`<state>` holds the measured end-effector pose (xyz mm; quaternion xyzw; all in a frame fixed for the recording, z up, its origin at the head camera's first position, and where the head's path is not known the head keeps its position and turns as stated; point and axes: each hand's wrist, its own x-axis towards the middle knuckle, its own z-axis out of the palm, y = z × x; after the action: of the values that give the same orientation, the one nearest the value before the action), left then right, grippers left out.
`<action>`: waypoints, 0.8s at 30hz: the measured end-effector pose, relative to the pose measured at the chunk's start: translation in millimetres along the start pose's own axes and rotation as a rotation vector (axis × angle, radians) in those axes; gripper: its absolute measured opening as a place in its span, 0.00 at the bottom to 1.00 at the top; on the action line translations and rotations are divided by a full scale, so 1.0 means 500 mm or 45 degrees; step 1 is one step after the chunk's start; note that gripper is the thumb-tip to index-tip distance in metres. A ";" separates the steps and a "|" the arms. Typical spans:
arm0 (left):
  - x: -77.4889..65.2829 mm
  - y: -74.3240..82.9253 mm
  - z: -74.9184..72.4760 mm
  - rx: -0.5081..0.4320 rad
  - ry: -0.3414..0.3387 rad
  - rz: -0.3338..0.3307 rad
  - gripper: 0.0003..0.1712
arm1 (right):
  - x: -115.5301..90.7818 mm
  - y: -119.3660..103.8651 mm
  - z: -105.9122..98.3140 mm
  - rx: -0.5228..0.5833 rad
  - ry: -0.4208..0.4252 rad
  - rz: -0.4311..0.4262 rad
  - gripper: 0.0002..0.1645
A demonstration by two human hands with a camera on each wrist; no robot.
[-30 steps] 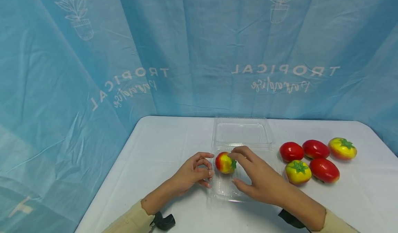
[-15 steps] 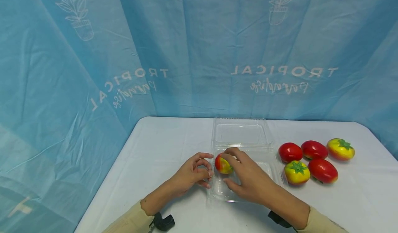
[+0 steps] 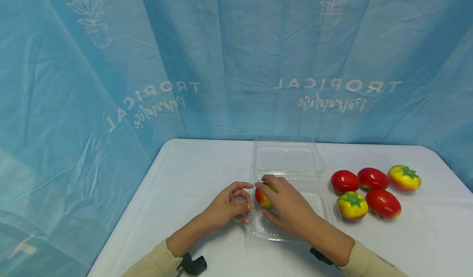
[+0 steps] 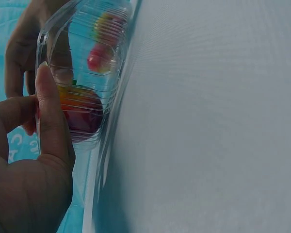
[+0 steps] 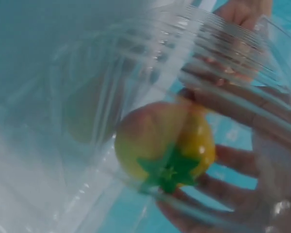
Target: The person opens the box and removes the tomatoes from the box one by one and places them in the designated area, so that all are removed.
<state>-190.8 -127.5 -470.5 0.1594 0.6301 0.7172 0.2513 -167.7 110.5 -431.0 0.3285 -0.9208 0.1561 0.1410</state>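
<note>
A clear plastic clamshell container (image 3: pixel 275 231) lies open on the table, its lid folded to the back. My left hand (image 3: pixel 230 205) pinches its left rim between thumb and fingers; the left wrist view shows the thumb (image 4: pixel 49 104) flat on the outer wall. One red and yellow toy tomato (image 3: pixel 260 198) sits inside, close against the left wall. Over it, my right hand (image 3: pixel 290 205) curls its fingers round the toy tomato and hides much of it. Through the plastic, the right wrist view shows its green star-shaped calyx (image 5: pixel 167 170).
Several more toy tomatoes, among them a yellow one (image 3: pixel 352 206) and a red one (image 3: pixel 384 203), lie right of the container. The transparent lid (image 3: pixel 286 158) reaches near the table's back edge. Blue printed cloth (image 3: pixel 240 63) hangs behind the white table (image 3: pixel 207 158).
My right hand has moved left and closed in over the toy tomato, covering more of it. The toy tomato has shifted slightly left. My left hand has stayed at the rim.
</note>
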 end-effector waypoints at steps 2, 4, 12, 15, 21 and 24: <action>0.000 0.000 0.000 -0.002 0.002 0.001 0.35 | 0.001 0.002 0.004 -0.010 0.001 -0.010 0.42; 0.000 0.001 0.001 -0.003 0.003 0.002 0.35 | 0.001 0.003 0.007 -0.019 0.009 -0.017 0.40; -0.001 0.003 0.002 0.007 0.004 0.008 0.37 | -0.003 0.007 0.013 -0.006 0.009 0.030 0.41; -0.001 0.003 0.002 0.012 0.002 0.010 0.38 | -0.004 0.005 0.014 -0.005 -0.006 0.047 0.43; -0.004 0.004 0.002 0.010 0.007 0.006 0.37 | -0.005 0.003 0.014 -0.015 -0.027 0.069 0.47; -0.004 0.005 0.003 0.005 0.009 0.006 0.36 | -0.005 0.003 0.013 -0.024 -0.032 0.072 0.47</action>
<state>-188.6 -127.3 -467.7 0.1588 0.6320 0.7171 0.2471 -167.6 110.4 -438.4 0.3031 -0.9328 0.1472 0.1282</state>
